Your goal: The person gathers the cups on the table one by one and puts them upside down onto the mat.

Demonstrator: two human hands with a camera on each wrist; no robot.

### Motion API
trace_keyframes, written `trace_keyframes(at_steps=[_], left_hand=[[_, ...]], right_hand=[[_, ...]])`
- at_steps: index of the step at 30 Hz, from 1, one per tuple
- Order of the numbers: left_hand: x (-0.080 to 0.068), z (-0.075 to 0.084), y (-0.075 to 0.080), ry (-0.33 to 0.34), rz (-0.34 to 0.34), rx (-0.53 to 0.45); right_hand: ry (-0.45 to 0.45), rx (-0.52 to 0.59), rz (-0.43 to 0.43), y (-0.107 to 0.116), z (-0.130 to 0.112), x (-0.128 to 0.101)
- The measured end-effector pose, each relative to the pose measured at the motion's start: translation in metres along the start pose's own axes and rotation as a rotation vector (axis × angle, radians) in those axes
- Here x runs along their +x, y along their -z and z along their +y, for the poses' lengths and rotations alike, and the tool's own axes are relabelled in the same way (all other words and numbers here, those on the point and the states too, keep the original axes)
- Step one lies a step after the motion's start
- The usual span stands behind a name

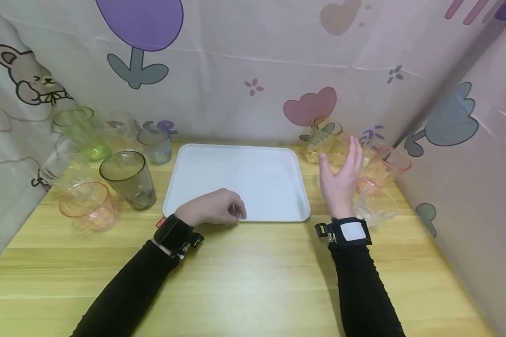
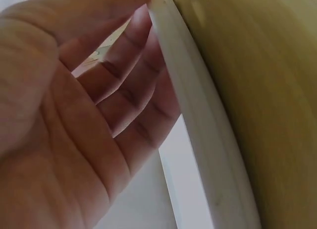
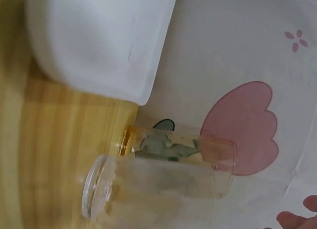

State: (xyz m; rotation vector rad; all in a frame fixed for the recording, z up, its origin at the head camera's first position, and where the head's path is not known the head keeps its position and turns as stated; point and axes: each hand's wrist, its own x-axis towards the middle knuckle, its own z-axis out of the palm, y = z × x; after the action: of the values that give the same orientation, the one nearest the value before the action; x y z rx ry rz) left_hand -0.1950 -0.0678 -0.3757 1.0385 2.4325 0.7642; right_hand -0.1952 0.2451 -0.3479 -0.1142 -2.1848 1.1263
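Both hands show in my head view. Left hand point(image 1: 214, 208) rests knuckles up on the near rim of the flat white rectangular plastic tray point(image 1: 253, 175), fingers curled over the edge near its near-left corner. Right hand point(image 1: 341, 177) is raised off the desk, fingers straight and loose, palm turned leftward, holding nothing. It hangs just right of the tray and in front of a cluster of clear tumblers: a yellow-tinted plastic tumbler point(image 1: 322, 139) at the back, an orange-pink tinted tumbler point(image 1: 383, 169) just right of the fingers, and a colourless clear tumbler point(image 1: 375, 207) beside the wrist. The tray lies in the middle of the pale wooden desk point(image 1: 253, 276), towards the back. On the left stand a smoky grey tumbler point(image 1: 128, 180), a pink tumbler point(image 1: 88, 206), a green tumbler point(image 1: 82, 133) and a pale blue tumbler point(image 1: 154, 145).

From the left wrist view I see the palm close up, the fingers point(image 2: 124, 97) bent, their tips against the tray's white rim point(image 2: 198, 120), with the desk beyond it.

From the right wrist view I get a corner of the tray point(image 3: 104, 40), the yellow-tinted tumbler point(image 3: 178, 147) and a clear one point(image 3: 148, 194) before it, and only fingertips point(image 3: 297, 219) at the lower right edge, touching neither.
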Motion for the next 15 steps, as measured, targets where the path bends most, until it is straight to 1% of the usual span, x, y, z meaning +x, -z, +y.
trace_keyframes(at_steps=[2, 5, 11, 15], left_hand=[[0.000, 0.001, 0.001, 0.012, -0.011, 0.004], [-0.001, 0.002, 0.002, 0.012, -0.017, 0.007], [0.000, 0.000, 0.001, -0.002, -0.023, -0.010], [0.000, 0.000, 0.000, 0.015, -0.021, -0.011]], right_hand=[[-0.002, -0.011, 0.002, 0.006, -0.002, -0.004], [0.016, -0.036, 0.022, 0.015, -0.003, -0.010], [0.112, -0.051, 0.092, 0.032, -0.003, -0.021], [0.123, -0.073, 0.110, 0.044, -0.002, -0.028]])
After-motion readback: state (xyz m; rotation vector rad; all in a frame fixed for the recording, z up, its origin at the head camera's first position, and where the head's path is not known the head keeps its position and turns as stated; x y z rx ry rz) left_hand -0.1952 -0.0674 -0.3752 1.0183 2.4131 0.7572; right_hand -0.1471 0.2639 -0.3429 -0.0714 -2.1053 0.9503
